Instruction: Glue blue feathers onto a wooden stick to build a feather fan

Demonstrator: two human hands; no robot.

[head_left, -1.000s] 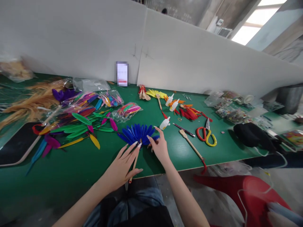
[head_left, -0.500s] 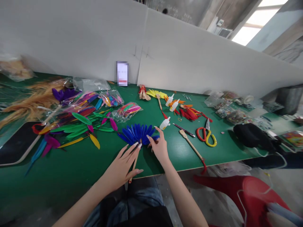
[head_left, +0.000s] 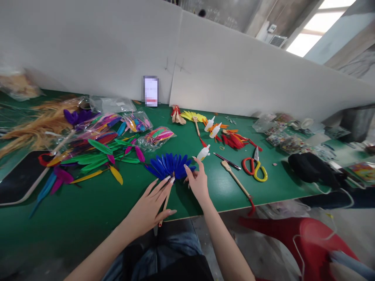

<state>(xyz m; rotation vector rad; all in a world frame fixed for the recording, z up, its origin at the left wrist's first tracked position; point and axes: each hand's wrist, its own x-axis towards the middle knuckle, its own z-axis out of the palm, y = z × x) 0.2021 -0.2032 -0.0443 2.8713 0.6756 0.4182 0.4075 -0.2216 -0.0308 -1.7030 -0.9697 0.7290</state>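
A fan of blue feathers (head_left: 167,164) lies on the green table in front of me, spread away from my body. Its thin wooden handle (head_left: 165,203) runs down towards the table's near edge, partly covered by my left hand (head_left: 155,203). That hand rests flat across the handle, fingers stretched, fingertips at the base of the feathers. At the fan's right end is my right hand (head_left: 198,178), its index finger and thumb apart and the other fingers curled partly out of sight. Just beyond it stands a white glue bottle (head_left: 203,152).
Loose green feathers (head_left: 101,146) and bagged feathers (head_left: 159,137) lie left. Right are a pen (head_left: 227,161), a wooden stick (head_left: 238,179) with a red tassel, and scissors (head_left: 255,167). Further back are a yellow feather fan (head_left: 193,116) and a phone (head_left: 151,91). A red chair (head_left: 310,242) stands right.
My right hand has shifted very slightly to the right at the fan's end. My left hand stays in place on the handle; the view has moved a little.
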